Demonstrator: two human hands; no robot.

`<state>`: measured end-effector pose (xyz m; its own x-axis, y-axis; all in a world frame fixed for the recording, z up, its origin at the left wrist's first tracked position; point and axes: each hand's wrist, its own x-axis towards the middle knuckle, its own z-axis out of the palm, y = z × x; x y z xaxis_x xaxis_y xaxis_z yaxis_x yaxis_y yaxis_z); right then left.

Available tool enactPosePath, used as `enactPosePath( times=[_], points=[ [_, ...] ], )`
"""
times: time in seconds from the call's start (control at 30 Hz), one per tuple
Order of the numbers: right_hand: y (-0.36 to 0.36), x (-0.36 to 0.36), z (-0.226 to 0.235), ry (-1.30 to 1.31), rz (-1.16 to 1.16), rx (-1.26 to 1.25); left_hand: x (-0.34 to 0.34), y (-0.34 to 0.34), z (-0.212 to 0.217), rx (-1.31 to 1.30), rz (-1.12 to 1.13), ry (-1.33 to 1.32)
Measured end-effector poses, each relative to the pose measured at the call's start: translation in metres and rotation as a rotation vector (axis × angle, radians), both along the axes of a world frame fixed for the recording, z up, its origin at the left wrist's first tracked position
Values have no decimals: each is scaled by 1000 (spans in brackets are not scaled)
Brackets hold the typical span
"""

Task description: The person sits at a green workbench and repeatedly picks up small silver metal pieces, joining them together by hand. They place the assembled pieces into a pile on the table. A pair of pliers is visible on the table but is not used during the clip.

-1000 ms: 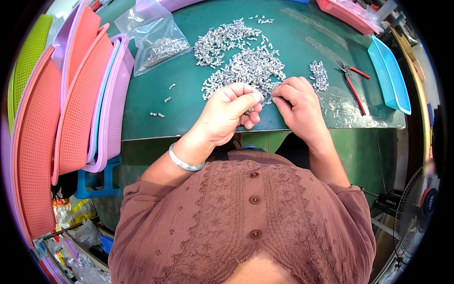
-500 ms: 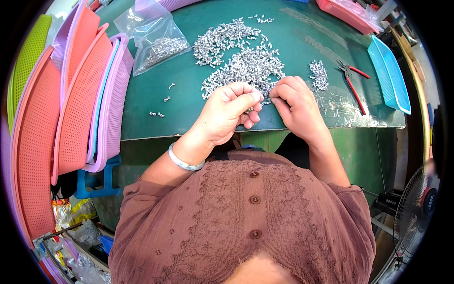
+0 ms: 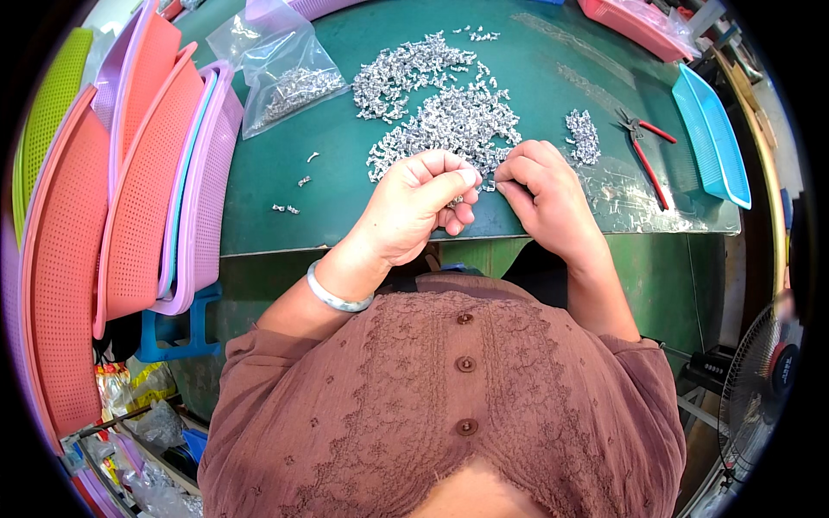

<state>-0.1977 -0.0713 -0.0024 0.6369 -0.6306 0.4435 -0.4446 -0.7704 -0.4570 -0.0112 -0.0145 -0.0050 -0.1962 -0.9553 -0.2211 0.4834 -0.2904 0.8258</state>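
My left hand (image 3: 425, 203) is closed, thumb pressed to the forefinger, with a small silvery metal part (image 3: 454, 202) showing between its curled fingers. Close to its right, my right hand (image 3: 542, 188) is pinched with fingertips down by the table at the near edge of the heap; what it holds, if anything, is too small to make out. Just beyond both hands spreads a large heap of small silvery metal parts (image 3: 449, 125). A smaller pile of the same parts (image 3: 583, 138) lies to the right, beside red-handled pliers (image 3: 643, 160).
On the green table (image 3: 268, 186), several stray parts lie at the left. A clear plastic bag (image 3: 298, 91) with more parts is at the back left. Stacked baskets (image 3: 65, 276) stand along the left. A blue basket (image 3: 712, 134) sits on the right, with a fan (image 3: 760, 380) below it.
My right hand has shifted very slightly to the right, away from my left hand. My left hand stays in place with its part.
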Motion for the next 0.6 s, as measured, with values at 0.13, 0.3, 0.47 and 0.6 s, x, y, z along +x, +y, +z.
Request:
enactPosePath(
  times=[0.13,0.3,0.47,0.6],
  points=[
    [1,2,-3,-49,-24,-39,0,0,0,8,0,-9],
    [7,6,-2,-251,-9,24,-1,0,1,-10,-11,-43],
    [14,12,4,-382,14,35,-3,0,1,-26,-19,-71],
    [18,16,-1,-486,32,90,-4,0,2,-43,-29,-108]
  ],
)
